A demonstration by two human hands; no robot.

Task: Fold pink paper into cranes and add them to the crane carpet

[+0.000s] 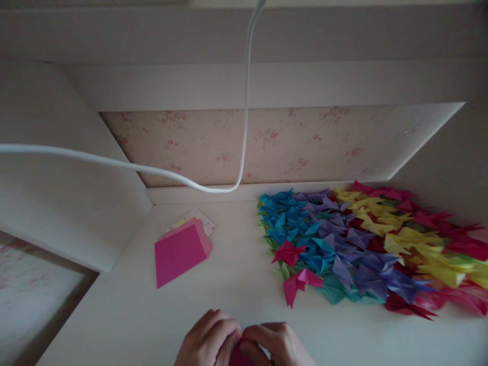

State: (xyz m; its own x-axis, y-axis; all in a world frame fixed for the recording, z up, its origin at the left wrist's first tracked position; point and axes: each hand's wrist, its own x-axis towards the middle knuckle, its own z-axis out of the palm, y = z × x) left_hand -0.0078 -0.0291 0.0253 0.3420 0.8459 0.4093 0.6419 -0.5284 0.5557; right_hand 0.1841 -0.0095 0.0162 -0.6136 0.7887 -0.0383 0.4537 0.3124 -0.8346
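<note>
At the bottom edge of the head view, my left hand (pixel 211 339) and my right hand (pixel 273 343) meet over a piece of magenta origami paper (pixel 240 357). Fingers of both hands are closed on its upper edge, pinching it. Most of the paper is hidden by the fingers or cut off by the frame, so its folded shape cannot be made out. Beyond my left hand lies a stack of square magenta and pink paper sheets (pixel 181 254). Two folded magenta paper cranes (pixel 301 284) are the nearest finished pieces to my right hand.
Rows of folded paper cranes in blue (pixel 282 223), purple (pixel 343 254), yellow (pixel 415 241) and red cover the right side of the white desk (pixel 125 315). A white cable (pixel 217 190) hangs across the view. Behind stands a floral back panel (pixel 290 145), with white side walls.
</note>
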